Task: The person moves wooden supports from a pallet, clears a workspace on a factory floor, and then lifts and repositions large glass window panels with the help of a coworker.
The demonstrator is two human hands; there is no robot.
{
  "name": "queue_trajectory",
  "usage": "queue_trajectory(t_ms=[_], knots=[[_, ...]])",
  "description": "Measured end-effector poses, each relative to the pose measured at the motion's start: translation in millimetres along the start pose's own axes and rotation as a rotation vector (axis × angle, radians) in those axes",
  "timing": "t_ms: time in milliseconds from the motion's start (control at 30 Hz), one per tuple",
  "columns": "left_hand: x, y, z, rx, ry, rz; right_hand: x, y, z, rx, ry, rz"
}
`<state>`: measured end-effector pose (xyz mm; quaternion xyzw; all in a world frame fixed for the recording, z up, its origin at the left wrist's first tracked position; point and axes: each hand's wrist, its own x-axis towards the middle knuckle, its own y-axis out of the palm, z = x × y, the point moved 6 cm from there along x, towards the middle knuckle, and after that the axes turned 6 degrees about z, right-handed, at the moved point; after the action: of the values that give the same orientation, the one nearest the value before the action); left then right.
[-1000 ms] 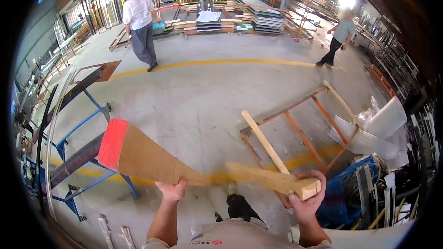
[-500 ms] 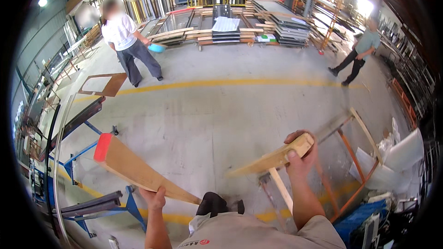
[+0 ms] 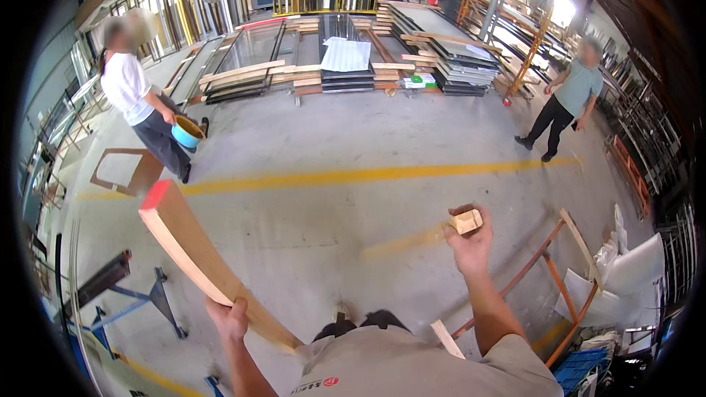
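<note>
A long wooden beam (image 3: 193, 254) with a red-painted end slants up and to the left on my left side. My left hand (image 3: 229, 316) is closed around its lower part, and its near end runs down beside my body. Out in front on the right, my right hand (image 3: 471, 245) grips a narrower wooden bar (image 3: 466, 221) by its near end. The rest of that bar trails off toward the left, thin and smeared by motion. Both pieces of wood are held above the grey floor, well apart from each other.
At left, a person (image 3: 136, 92) carries a blue bucket (image 3: 187, 132); another person (image 3: 573, 95) stands right. An orange frame (image 3: 560, 281) is beside my right arm. Dark rails on blue stands (image 3: 158, 301) lie left. Stacked panels (image 3: 456, 59) are at the back.
My view has shifted over the floor. The bar in my right hand has swung to point its end more toward me. The person with the bucket has moved left; both my grips hold.
</note>
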<state>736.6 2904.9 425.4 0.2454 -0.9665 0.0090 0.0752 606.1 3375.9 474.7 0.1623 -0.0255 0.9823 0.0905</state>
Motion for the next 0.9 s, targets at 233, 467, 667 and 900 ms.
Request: queue_trajectory(t_ms=[233, 467, 667, 900], knots=[[217, 85, -36, 0.084, 0.077, 0.115, 172, 55, -66, 0.044, -0.075, 0.065], [383, 117, -10, 0.148, 0.215, -0.090, 365, 122, -139, 0.098, -0.131, 0.108], [520, 173, 26, 0.178, 0.254, -0.134, 533, 189, -146, 0.202, -0.126, 0.216], [693, 268, 98, 0.125, 0.176, 0.065, 742, 214, -117, 0.499, -0.277, 0.177]])
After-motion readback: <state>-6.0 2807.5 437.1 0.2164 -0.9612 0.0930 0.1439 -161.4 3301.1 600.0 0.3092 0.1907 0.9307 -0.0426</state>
